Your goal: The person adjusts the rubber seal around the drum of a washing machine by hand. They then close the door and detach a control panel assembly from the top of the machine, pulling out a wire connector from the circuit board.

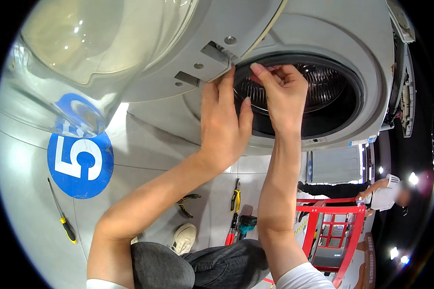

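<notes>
A front-loading washing machine [371, 86] has its door [178, 53] swung out to the left, the clear glass bowl [82, 62] bulging from it. Around the opening runs a dark grey rubber door seal [354, 86], with the ribbed metal drum [325, 86] behind. My left hand [222, 120] lies along the door's edge near its slots, fingers stretched and thumb apart, holding nothing visible. My right hand [287, 96] is closed in a pinch at the upper left part of the seal. Its curled fingers partly hide what lies between them and the thumb.
On the tiled floor are a screwdriver [62, 218], black-yellow pliers [185, 206], yellow-handled pliers [235, 200], a red-handled tool [230, 236] and a teal power tool [247, 224]. A round blue floor sticker [80, 164] lies left. A red metal frame [340, 236] and another person [381, 192] are at right.
</notes>
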{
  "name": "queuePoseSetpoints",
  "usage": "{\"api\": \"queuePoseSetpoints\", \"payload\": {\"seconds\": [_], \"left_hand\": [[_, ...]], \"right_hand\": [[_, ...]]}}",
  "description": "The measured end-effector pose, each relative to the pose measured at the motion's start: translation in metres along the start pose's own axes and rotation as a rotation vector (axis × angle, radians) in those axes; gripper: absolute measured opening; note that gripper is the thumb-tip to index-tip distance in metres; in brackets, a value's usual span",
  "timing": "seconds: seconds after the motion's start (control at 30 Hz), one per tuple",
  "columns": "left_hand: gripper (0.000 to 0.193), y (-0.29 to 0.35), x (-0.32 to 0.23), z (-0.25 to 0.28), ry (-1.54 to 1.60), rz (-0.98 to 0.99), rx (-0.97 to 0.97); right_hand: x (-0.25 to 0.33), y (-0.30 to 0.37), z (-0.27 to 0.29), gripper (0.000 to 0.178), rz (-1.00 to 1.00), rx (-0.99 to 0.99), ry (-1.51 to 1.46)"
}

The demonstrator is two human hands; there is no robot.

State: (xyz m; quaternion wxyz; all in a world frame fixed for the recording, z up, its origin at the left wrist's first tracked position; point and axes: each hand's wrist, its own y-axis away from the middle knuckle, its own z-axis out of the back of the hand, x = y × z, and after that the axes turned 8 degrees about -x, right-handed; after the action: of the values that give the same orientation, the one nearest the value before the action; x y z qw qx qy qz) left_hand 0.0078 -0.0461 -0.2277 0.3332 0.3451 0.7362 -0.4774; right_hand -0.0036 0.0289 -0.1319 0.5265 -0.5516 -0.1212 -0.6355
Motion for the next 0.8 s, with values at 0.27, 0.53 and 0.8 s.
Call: {"api": "queuePoseSetpoints", "payload": {"seconds": [0.27,0.53,0.8], "left_hand": [[0.065,-0.002,-0.010,-0.007,-0.099,0.063,0.081],[0.068,-0.002,-0.001,0.001,-0.202,-0.038,0.154],[0.071,-0.001,-0.001,-0.004,-0.091,-0.032,0.113]], "right_hand": [[-0.013,0.000,0.002,0.011,0.023,-0.007,-0.048],[-0.025,-0.003,0.003,0.011,-0.001,-0.008,-0.170],[-0.008,0.005,-0.011,0.018,0.036,-0.195,0.152]]}}
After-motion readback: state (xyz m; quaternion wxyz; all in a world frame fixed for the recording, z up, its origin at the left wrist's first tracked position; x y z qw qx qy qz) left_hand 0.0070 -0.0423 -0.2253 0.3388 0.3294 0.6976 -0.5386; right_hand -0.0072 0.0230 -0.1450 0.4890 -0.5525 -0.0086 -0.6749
